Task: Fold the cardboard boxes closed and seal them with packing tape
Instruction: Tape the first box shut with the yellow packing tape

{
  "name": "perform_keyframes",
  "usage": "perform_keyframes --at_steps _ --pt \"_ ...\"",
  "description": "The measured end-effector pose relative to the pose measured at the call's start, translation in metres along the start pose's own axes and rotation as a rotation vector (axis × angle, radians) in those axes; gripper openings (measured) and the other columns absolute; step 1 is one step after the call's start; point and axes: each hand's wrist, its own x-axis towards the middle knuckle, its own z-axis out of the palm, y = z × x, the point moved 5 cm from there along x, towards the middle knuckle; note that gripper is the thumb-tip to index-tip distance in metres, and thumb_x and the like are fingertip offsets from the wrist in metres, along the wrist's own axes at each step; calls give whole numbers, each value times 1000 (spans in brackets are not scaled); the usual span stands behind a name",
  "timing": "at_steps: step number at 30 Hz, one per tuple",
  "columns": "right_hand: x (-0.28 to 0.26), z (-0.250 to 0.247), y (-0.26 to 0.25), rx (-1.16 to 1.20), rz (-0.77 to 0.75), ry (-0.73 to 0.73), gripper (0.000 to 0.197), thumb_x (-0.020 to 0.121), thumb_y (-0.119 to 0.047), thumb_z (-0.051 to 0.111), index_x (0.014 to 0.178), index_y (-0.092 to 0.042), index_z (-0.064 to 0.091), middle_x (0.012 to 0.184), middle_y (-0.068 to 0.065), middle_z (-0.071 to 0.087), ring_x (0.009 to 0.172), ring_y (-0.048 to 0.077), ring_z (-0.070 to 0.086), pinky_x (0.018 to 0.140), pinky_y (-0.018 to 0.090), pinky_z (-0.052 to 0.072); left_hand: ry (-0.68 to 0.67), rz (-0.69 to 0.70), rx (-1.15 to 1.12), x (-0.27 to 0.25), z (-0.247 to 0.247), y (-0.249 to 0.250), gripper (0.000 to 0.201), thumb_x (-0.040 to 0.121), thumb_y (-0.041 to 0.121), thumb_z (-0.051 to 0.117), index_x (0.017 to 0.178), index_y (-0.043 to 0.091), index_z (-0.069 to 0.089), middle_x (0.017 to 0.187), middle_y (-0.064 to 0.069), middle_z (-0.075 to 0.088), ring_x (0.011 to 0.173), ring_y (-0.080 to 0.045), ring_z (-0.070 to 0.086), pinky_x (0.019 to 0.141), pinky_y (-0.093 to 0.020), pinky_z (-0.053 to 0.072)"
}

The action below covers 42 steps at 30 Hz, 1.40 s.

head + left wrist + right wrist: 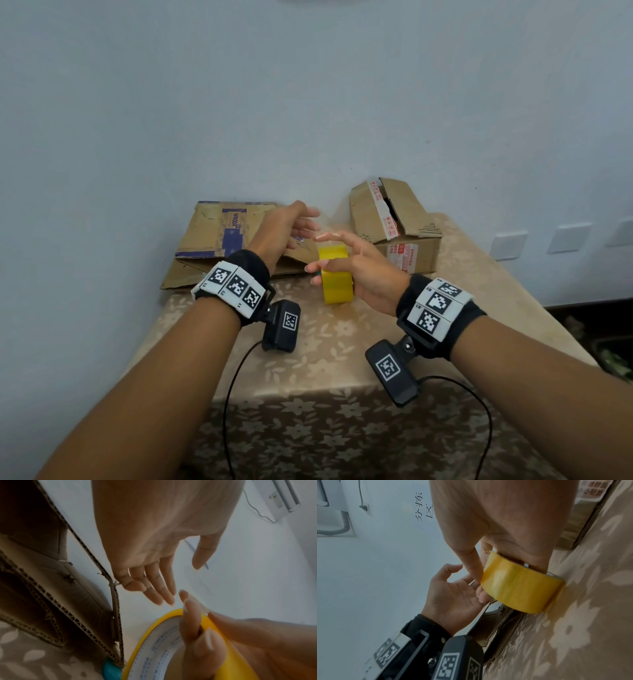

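A table [342, 342] under a beige flowered cloth carries two cardboard boxes along its far edge: a flattened box [219, 240] with blue print toward the far left corner, and a smaller box [387, 219] with red-printed tape, its flaps half raised, toward the far right corner. Between them, above the middle of the surface, the right hand [363, 270] grips an upright yellow tape roll [337, 277], thumb and fingers curled round its rim. The left hand [287, 229] hovers just beside the roll, fingers loosely spread, holding nothing
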Motion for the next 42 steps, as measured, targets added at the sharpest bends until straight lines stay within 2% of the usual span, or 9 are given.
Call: perform_keyframes --at_steps 4,8,18,25,30,34,37,40,42 --pt "1 -3 1 54 1 18 46 95 9 60 137 -10 55 109 21 75 82 29 72 78 39 58 -127 28 117 -2 9 0 44 74 36 55 105 13 77 89 3 74 80 -7 66 67 -30 39" --pt "-1 -2 1 39 25 10 42 96 7 59 134 -10 55 101 20 74 76 26 72 73 36 58 -112 74 118 -2 9 -1 11 88 26 74 84 16 75 82 4 74 78 -6 66 69 -30 42" --pt "-2 1 0 9 67 34 37 101 -6 60 134 -11 45 90 21 75 76 27 73 81 42 58 24 204 64 -7 12 10 23 100 16 62 83 8 74 82 -4 75 79 -11 71 78 -25 58" --pt "-2 5 -4 -14 61 85 30 106 -13 54 135 -6 45 80 21 74 64 24 71 66 34 61 107 249 -92 -8 12 17 24 100 12 61 80 9 73 83 -6 73 81 -19 71 87 -32 60" --pt "-5 4 -6 -16 34 67 21 106 -13 54 126 -7 56 81 20 73 63 24 70 65 36 61 120 249 -36 -6 12 14 24 101 23 62 85 10 73 93 -3 76 83 -18 69 79 -32 60" --pt "-9 5 -5 -24 20 27 17 103 -10 57 121 -10 59 90 21 74 68 23 73 66 32 61 179 323 250 -1 8 9 23 97 42 61 83 30 76 97 4 69 85 -17 67 83 -47 59" --pt "-10 4 -7 -15 21 25 17 102 -7 59 119 -9 59 91 22 74 68 23 74 66 31 62 207 353 351 -5 10 12 21 97 44 60 82 38 74 102 9 60 90 -19 65 84 -49 58" --pt "-10 1 -10 -21 9 47 17 102 -5 57 119 -7 60 90 22 75 67 24 74 69 33 62 181 301 368 -11 12 17 35 94 53 49 90 35 77 101 10 61 94 -20 66 84 -51 57" --pt "-10 -1 -11 -28 5 64 16 102 -4 57 118 -6 61 90 23 75 67 25 74 72 36 62 146 211 299 -11 15 18 44 95 45 41 101 23 78 101 6 66 91 -18 67 79 -46 60"
